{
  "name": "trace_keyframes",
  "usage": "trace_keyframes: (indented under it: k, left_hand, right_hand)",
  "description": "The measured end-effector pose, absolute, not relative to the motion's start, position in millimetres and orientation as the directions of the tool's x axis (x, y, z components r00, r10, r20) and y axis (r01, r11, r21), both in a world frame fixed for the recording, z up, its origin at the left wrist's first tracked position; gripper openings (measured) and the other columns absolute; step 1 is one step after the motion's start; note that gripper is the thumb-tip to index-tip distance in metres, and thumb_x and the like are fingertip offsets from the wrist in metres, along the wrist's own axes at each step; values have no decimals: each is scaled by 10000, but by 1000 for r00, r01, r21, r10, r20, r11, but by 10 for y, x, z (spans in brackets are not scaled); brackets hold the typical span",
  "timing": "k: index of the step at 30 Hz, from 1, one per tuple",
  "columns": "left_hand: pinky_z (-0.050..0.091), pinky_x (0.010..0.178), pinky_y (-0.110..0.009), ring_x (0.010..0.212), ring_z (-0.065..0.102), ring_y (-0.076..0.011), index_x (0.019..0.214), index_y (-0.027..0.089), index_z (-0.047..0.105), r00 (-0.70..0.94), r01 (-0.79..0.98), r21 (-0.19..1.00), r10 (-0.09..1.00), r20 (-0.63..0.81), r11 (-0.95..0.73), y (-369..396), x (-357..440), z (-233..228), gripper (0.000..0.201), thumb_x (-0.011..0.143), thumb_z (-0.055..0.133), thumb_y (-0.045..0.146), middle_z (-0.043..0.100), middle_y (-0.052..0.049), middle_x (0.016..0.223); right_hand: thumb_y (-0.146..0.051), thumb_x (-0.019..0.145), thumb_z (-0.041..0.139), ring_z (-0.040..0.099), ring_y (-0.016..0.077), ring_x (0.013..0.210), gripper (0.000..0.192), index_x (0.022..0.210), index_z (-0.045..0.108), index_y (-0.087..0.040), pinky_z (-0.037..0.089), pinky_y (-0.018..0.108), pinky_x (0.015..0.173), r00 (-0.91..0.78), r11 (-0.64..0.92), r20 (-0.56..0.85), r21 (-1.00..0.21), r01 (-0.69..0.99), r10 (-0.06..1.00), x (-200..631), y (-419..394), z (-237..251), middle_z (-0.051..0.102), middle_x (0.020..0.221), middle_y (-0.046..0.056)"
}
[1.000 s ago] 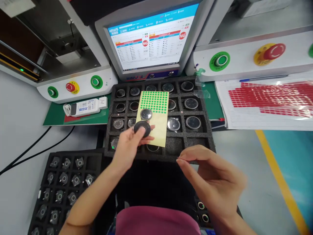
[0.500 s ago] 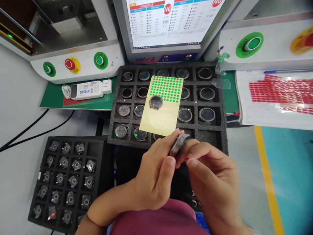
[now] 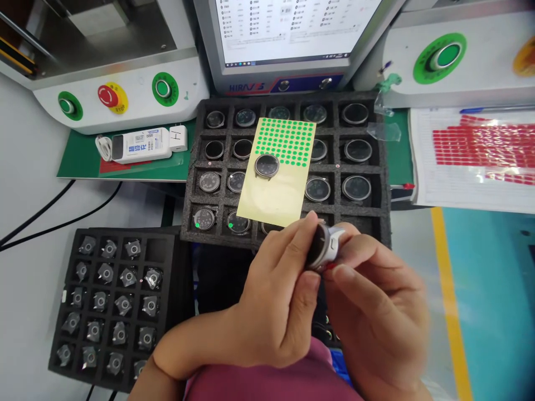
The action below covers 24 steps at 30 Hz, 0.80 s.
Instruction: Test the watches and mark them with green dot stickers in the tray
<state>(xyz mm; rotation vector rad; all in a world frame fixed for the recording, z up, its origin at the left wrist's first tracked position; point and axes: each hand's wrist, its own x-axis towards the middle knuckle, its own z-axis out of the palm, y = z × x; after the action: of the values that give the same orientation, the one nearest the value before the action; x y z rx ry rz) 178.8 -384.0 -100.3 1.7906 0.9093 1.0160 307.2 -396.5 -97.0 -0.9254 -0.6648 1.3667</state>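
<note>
Foam tray: sticker sheet on it, watch case on the sheet; your smaller tray front-left; monitor behind.

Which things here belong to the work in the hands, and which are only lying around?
In the work:
- left hand and right hand, both holding the watch case
- foam tray of watch cases
- green dot sticker sheet

Lying about:
- white charger
- red sticker sheet
- second foam tray of small parts
- monitor

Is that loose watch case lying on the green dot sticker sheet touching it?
Touching: the head view shows the watch case resting flat on the sticker sheet.
</note>
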Motion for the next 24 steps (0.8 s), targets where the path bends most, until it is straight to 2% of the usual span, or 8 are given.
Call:
trace_keyframes:
  k: [11, 24]
  left_hand:
    - [453, 1124, -427, 1313, 533, -265, 1507, 66, 375, 394, 160, 910, 870, 297, -383, -3815, 1840, -987, 517, 1019, 411, 230, 528, -219, 1438]
    - [479, 1093, -466, 1308, 539, -276, 1533, 128, 337, 442, 199, 894, 851, 284, -402, -3773, 1810, -945, 535, 1014, 409, 235, 504, -198, 1465]
  right_hand:
    - [-211, 858, 730, 572, 103, 744, 110, 762, 678, -211, 515, 215, 686, 110, -57, -134, -850, -523, 985, 3107, -3961, -951, 554, 820, -3]
    - [-180, 873, 705, 576, 90, 778, 110, 772, 682, -216, 526, 191, 736, 101, -60, -133, -847, -528, 986, 3117, -3959, -934, 552, 837, -18]
